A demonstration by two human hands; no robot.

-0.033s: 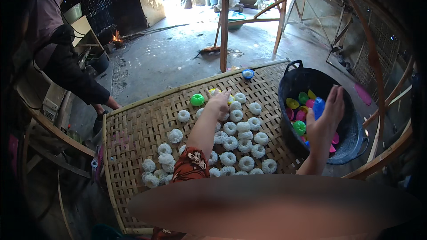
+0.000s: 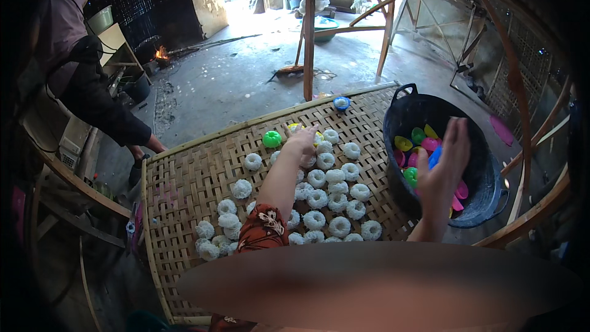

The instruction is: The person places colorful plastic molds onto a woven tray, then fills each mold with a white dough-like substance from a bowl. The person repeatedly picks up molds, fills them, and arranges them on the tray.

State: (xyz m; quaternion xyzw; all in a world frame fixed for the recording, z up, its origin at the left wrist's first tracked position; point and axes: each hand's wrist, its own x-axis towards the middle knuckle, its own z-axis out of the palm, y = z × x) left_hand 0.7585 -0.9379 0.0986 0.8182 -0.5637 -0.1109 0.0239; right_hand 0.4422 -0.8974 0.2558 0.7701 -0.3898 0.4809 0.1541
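My left hand (image 2: 301, 140) reaches over the woven bamboo tray (image 2: 184, 178), its fingers stretched out across yellow plastic (image 2: 319, 138) that they partly cover. Close by on the left sits a green ribbed mould (image 2: 271, 139). White ring-shaped strand cakes (image 2: 315, 178) lie in many loose clusters below and right of this hand. Over the black tub (image 2: 485, 193), my right hand (image 2: 447, 158) is held upright with its fingers straight. A blue mould (image 2: 434, 156) shows beside its thumb, partly hidden; it looks loose from the fingers. Pink, green and yellow moulds (image 2: 410, 176) lie in the tub.
A small blue cup (image 2: 342, 104) with white contents stands at the tray's far edge. A wooden post (image 2: 309, 37) rises behind it. Another person (image 2: 101, 80) stands at the left, near a small fire (image 2: 161, 53). A broom (image 2: 290, 69) lies on the floor.
The blue mould is lower beside my right hand, which has shifted slightly left. My left hand stays over the yellow plastic.
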